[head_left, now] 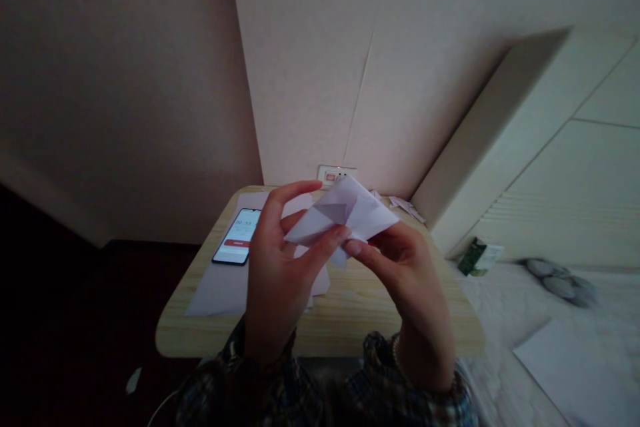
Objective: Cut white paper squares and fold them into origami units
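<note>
A folded white paper point(370, 217) with pointed corners and a raised flap is held up over the small table. My left hand point(287, 260) pinches its left part, thumb on the near face and index finger stretched out above. On the right side, my right hand point(400, 263) grips the paper between its thumb in front and fingers behind. Both thumbs meet near the lower middle of the folds. The fingers behind the paper are partly hidden.
On the wooden table point(350, 327) lie white paper sheets point(215, 290) with a lit phone point(237, 237) on them. Folded paper pieces point(407, 205) rest at the back right. A wall socket point(337, 175) is behind. Right of the table, a green box point(473, 257) and a white sheet point(575, 367) lie on a bed.
</note>
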### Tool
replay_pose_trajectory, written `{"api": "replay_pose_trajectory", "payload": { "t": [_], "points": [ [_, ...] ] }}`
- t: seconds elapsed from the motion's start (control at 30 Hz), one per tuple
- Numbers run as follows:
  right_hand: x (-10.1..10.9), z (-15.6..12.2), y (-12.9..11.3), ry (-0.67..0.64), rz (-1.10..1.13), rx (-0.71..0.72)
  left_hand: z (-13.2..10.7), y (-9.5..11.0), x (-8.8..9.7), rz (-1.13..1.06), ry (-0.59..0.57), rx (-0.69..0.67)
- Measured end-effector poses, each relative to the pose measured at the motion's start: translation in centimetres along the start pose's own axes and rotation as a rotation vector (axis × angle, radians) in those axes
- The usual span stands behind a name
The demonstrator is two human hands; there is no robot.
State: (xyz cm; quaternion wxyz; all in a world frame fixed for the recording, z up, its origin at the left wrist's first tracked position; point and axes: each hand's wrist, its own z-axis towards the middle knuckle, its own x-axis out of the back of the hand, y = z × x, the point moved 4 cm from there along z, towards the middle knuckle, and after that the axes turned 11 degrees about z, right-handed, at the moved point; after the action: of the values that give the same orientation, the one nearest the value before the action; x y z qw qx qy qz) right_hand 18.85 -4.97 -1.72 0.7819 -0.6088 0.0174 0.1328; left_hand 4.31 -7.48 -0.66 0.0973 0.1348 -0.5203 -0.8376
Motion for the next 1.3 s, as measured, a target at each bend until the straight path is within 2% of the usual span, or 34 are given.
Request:
{"api": "replay_pose_trajectory", "payload": {
  "t": [0.17,0.27,0.43,0.73,0.93,1.3],
  "points": [
    [0.1,0.2,-0.2,0.063,0.086,0.038,0.2,-0.6,-0.4,-0.138,-0.112,0.027],
    [0.0,0.3,-0.4,0.056,0.167,0.067,0.1,-0.7,-0.4,-0.176,-0.168,0.066],
    [0.0,0.4,-0.5,-0.001,0.244,0.075,0.0,-0.6,-0.3,-0.113,-0.219,0.136],
    [0.1,0.5,0.1,0.04,0.193,0.061,-0.5,-0.9,-0.7,0.032,-0.305,0.111],
    [0.0,0.3,0.0,0.046,0.125,0.057,-0.6,-1.1,-1.2,0.037,-0.309,0.107],
    [0.2,0.4,-0.2,0.084,0.105,0.104,-0.1,-1.0,-1.2,-0.116,-0.312,0.221]
  ]
}}
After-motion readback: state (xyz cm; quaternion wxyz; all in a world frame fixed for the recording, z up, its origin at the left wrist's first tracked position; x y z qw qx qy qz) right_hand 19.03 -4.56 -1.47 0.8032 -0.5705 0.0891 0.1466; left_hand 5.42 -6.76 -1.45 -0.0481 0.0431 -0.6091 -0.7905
